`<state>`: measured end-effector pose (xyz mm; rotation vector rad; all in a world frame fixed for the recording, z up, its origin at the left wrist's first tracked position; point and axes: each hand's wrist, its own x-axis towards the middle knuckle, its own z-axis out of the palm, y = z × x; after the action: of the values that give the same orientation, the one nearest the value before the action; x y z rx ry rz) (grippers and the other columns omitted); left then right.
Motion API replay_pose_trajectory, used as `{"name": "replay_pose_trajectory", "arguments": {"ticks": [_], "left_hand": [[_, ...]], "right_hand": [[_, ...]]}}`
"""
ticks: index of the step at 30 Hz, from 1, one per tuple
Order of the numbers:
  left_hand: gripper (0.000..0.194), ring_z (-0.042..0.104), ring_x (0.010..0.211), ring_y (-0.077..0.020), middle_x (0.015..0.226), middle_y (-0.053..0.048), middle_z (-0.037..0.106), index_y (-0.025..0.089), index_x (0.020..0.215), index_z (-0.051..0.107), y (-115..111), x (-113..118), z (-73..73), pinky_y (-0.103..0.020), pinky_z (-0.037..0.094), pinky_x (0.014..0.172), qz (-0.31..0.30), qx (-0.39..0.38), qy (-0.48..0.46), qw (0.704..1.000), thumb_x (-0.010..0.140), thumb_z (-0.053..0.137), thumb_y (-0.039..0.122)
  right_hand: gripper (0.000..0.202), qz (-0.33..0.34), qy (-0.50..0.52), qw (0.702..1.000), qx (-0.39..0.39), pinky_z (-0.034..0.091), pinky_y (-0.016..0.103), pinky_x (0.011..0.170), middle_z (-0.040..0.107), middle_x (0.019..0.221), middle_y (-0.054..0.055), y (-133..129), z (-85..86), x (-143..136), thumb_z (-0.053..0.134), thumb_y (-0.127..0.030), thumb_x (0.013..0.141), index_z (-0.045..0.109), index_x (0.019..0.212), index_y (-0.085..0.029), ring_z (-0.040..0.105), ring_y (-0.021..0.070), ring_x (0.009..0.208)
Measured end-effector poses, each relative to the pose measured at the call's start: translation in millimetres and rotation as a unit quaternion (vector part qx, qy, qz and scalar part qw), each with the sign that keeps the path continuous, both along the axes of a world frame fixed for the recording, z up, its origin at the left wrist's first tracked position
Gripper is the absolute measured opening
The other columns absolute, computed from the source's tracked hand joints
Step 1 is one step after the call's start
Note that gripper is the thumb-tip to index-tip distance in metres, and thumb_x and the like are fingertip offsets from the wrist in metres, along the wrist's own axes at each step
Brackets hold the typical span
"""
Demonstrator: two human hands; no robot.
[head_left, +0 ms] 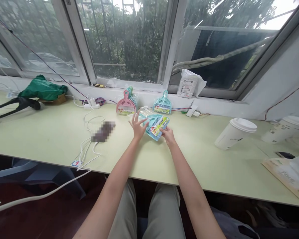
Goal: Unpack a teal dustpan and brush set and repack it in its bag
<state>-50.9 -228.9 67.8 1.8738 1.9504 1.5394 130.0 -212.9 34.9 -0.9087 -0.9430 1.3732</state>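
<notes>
Both forearms stretch from the bottom of the frame to its centre. The right hand (168, 134) has its grip closed on the right edge of a teal dustpan set (156, 128), thumb on the glossy printed card. The left hand (139, 126) spreads its fingers wide by the set's left end; thumb contact is unclear. The fan-shaped set, striped with bristles, tilts over the smooth, pale desk (189, 166).
</notes>
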Motion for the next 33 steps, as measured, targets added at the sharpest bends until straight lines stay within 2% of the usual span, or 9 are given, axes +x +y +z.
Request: {"name": "replay_pose_trajectory", "arguments": {"ticks": [3, 5, 7, 9, 11, 15, 23, 29, 33], "left_hand": [[0.079, 0.008, 0.145, -0.0311, 0.157, -0.011, 0.015, 0.026, 0.147, 0.026, 3.6, 0.0, 0.5, -0.052, 0.022, 0.113, 0.071, 0.002, -0.168, 0.983, 0.081, 0.059, 0.054], [0.077, 0.026, 0.141, -0.0276, 0.154, -0.015, 0.021, 0.023, 0.15, 0.015, 11.6, -2.7, -4.2, -0.045, 0.036, 0.107, -0.001, -0.038, -0.322, 0.946, 0.087, 0.048, 0.055], [0.065, 0.047, 0.128, -0.0242, 0.146, -0.017, 0.038, 0.019, 0.145, 0.025, 19.8, -4.0, -11.4, -0.04, 0.045, 0.099, -0.149, -0.102, -0.439, 0.88, 0.092, 0.036, 0.054], [0.058, 0.058, 0.116, -0.0233, 0.134, -0.015, 0.053, 0.016, 0.136, 0.041, 24.2, -1.9, -18.5, -0.039, 0.049, 0.095, -0.272, -0.148, -0.491, 0.814, 0.092, 0.037, 0.053], [0.053, 0.06, 0.112, -0.0241, 0.126, -0.013, 0.059, 0.016, 0.127, 0.05, 23.3, 3.3, -22.7, -0.04, 0.049, 0.095, -0.335, -0.172, -0.505, 0.777, 0.087, 0.048, 0.052], [0.049, 0.06, 0.113, -0.0263, 0.123, -0.011, 0.062, 0.019, 0.12, 0.057, 12.7, 14.7, -21.1, -0.043, 0.047, 0.099, -0.416, -0.231, -0.485, 0.734, 0.079, 0.063, 0.047], [0.055, 0.058, 0.115, -0.0261, 0.13, -0.01, 0.058, 0.02, 0.124, 0.053, 6.6, 23.5, -17.8, -0.044, 0.044, 0.103, -0.431, -0.199, -0.495, 0.728, 0.076, 0.069, 0.043], [0.069, 0.058, 0.116, -0.0253, 0.13, -0.011, 0.058, 0.021, 0.13, 0.046, 5.5, 36.3, -22.6, -0.042, 0.045, 0.103, -0.446, -0.206, -0.482, 0.726, 0.068, 0.076, 0.032], [0.08, 0.056, 0.118, -0.0262, 0.135, -0.011, 0.053, 0.025, 0.137, 0.034, 11.4, 37.9, -25.6, -0.043, 0.047, 0.098, -0.379, -0.185, -0.487, 0.764, 0.069, 0.074, 0.03]], "right_hand": [[0.031, -0.02, 0.027, 0.999, 0.01, 0.059, 0.029, 0.07, 0.074, 0.089, 0.005, -0.7, -0.2, -4.4, 0.078, -0.022, 0.064, 0.065, 0.092, -0.016, 0.07, 0.0167, 0.076], [0.031, -0.027, 0.039, 0.999, 0.013, 0.059, 0.029, 0.073, 0.074, 0.09, 0.005, -0.5, -1.0, -6.4, 0.078, -0.022, 0.063, 0.065, 0.091, -0.016, 0.07, 0.0167, 0.077], [0.031, -0.024, 0.042, 0.999, 0.016, 0.059, 0.029, 0.074, 0.073, 0.091, 0.005, -0.1, -1.9, -7.5, 0.078, -0.022, 0.062, 0.065, 0.09, -0.016, 0.07, 0.0167, 0.078], [0.032, -0.022, 0.043, 0.999, 0.015, 0.059, 0.029, 0.074, 0.073, 0.091, 0.006, 0.1, -2.5, -7.9, 0.078, -0.022, 0.062, 0.065, 0.09, -0.016, 0.07, 0.0169, 0.079], [0.032, -0.031, 0.049, 0.998, 0.015, 0.059, 0.029, 0.075, 0.073, 0.092, 0.006, 0.1, -2.4, -8.0, 0.078, -0.021, 0.062, 0.065, 0.09, -0.016, 0.07, 0.0172, 0.08], [0.031, -0.078, 0.076, 0.994, 0.018, 0.059, 0.029, 0.077, 0.073, 0.096, 0.006, -0.1, -1.0, -7.8, 0.077, -0.02, 0.063, 0.064, 0.09, -0.016, 0.07, 0.0179, 0.086], [0.034, -0.1, 0.049, 0.993, 0.027, 0.059, 0.031, 0.079, 0.072, 0.096, 0.007, -1.7, -1.6, -14.3, 0.077, -0.023, 0.062, 0.061, 0.091, -0.017, 0.069, 0.019, 0.089], [0.044, -0.173, 0.035, 0.982, 0.067, 0.058, 0.029, 0.077, 0.069, 0.108, 0.01, -5.0, -0.4, -19.6, 0.073, -0.032, 0.064, 0.058, 0.102, -0.017, 0.067, 0.0191, 0.097], [0.048, -0.171, 0.033, 0.982, 0.068, 0.057, 0.029, 0.077, 0.068, 0.11, 0.011, -8.1, 2.5, -26.1, 0.073, -0.031, 0.063, 0.057, 0.105, -0.017, 0.067, 0.0192, 0.096]]}}
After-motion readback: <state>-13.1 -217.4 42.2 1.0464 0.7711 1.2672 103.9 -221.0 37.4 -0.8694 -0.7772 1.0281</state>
